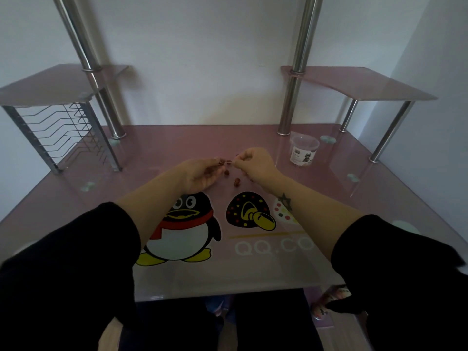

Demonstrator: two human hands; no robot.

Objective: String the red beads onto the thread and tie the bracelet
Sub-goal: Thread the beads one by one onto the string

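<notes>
Both hands are raised above the middle of the pink glass desk point(177, 279). My left hand point(200, 174) pinches one end of a thin thread, with more red beads seen under its fingers. My right hand point(253, 163) pinches the other end. Two small red beads point(225, 162) sit on the thread stretched between the hands. Loose red beads point(236, 183) lie on the desk just below, and another point(227, 171) lies near my left fingers. The thread itself is too fine to trace.
A clear plastic tub point(304, 150) with a label stands at the back right. A wire rack point(63, 138) stands at the back left under a side shelf. Chrome posts point(291, 97) rise at the back, and a second shelf point(362, 84) juts out on the right.
</notes>
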